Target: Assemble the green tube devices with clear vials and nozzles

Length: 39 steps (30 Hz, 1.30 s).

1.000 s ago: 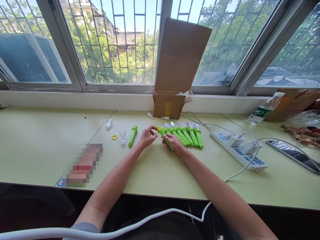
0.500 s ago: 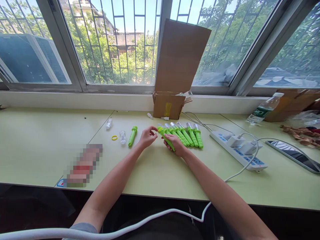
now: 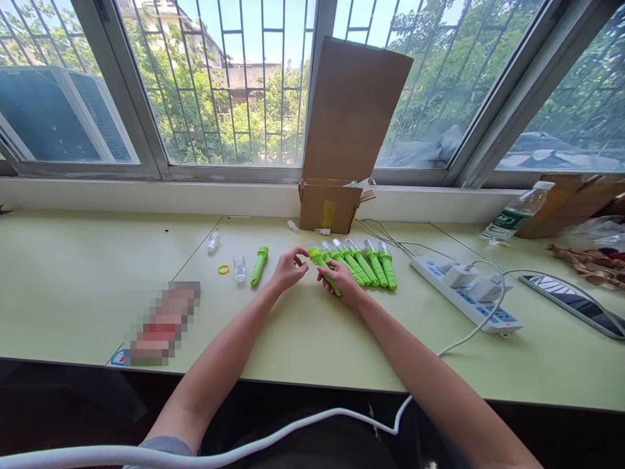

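Observation:
A green flashlight-shaped handle (image 3: 331,280) lies slanted in my right hand (image 3: 344,281), which is closed around its lower part. Around the upper end of this handle is a yellow ring (image 3: 314,251). My left hand (image 3: 291,268) is at that end, thumb and forefinger curved and apart, the forefinger tip touching or almost touching the ring. Another green handle (image 3: 260,266) lies left of my left hand. Further left are a clear plastic cup (image 3: 239,268), a loose yellow ring (image 3: 223,268) and a second clear piece (image 3: 213,241). Several green handles with clear tops (image 3: 374,264) lie in a row beyond my right hand.
An open cardboard box (image 3: 325,205) stands by the window, small clear parts (image 3: 293,226) before it. To the right are a white power strip (image 3: 463,296) with cables, a phone (image 3: 571,303) and a water bottle (image 3: 517,213). A blurred item (image 3: 166,322) lies front left.
My right hand's fingers have shifted slightly on the green handle. My left hand stays at its upper end, and the other things have not moved.

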Motion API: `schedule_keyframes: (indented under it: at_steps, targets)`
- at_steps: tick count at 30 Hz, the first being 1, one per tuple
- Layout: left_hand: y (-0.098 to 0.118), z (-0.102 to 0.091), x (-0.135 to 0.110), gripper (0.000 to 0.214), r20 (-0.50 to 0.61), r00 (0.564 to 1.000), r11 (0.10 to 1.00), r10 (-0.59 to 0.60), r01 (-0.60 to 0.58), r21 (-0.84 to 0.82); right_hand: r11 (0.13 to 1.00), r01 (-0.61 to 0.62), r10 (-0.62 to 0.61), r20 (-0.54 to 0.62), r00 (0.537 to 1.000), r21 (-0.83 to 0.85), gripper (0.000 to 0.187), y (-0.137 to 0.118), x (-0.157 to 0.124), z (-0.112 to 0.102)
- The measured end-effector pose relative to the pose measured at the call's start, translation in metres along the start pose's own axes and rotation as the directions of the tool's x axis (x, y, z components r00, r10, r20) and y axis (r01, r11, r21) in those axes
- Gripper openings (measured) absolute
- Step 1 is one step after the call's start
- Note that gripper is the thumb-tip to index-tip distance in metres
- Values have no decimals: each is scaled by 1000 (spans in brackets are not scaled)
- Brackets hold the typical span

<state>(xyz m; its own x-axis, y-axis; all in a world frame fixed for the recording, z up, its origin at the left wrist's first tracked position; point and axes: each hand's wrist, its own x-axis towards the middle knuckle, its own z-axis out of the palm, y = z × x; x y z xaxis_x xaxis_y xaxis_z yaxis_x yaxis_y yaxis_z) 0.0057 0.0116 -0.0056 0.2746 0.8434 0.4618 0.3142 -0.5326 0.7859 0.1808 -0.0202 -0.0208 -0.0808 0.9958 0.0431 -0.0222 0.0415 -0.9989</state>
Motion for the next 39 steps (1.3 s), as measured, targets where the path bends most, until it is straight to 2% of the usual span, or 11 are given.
schedule_keyframes:
  at_steps: [10,19,30,36,39]
  targets:
    - [2,-2,-1,24,-9,1000,1000,1,-1,-11,999,-34,31,101,994,34,38,-5,-2,-1]
    - [7,-1,0,25,-7,1000,1000,-6,6,-30,992,-104,99,77,992,69,36,-3,0,-1]
    - [7,-1,1,24,-9,1000,998,-26,25,-56,993,-115,114,54,992,23,36,-6,-3,-1]
    - [7,0,0,25,2,999,995,-45,45,-92,995,-81,82,11,997,-58,37,-8,-5,1]
    - [5,0,0,25,1,999,994,-42,42,-98,995,-54,53,-18,998,-83,43,-6,-4,2]
